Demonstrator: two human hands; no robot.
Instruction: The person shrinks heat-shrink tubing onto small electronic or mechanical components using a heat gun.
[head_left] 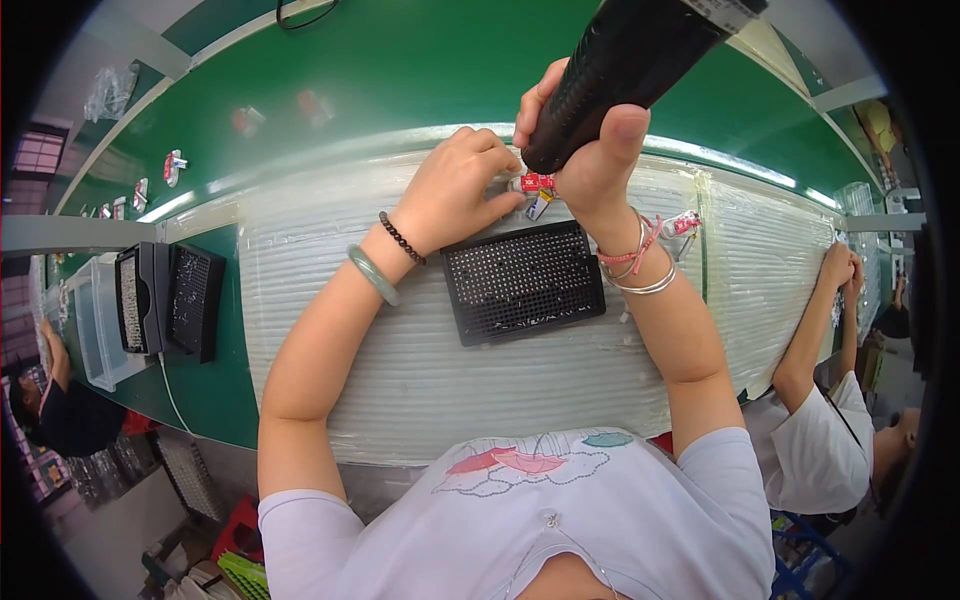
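Observation:
My right hand (600,165) is wrapped round a thick black powered screwdriver (630,70), held upright with its lower end hidden from view. Below it lies a small red-and-white plastic part (537,183) with a yellow-and-blue piece (540,205) beside it. The thumb and fingers of my left hand (462,185) close on the left side of that part. Close in front of both hands sits a black perforated tray (525,328) filled with rows of tiny metal pieces that look like screws. A similar red-and-white part (683,224) rests right of my right wrist.
A ribbed, plastic-covered mat (400,390) lies on the green bench (420,70). Several red-and-white parts (174,168) stand at the far left. A black box (140,300) and a clear bin (97,320) are at left. Another person's hands (842,265) work at right.

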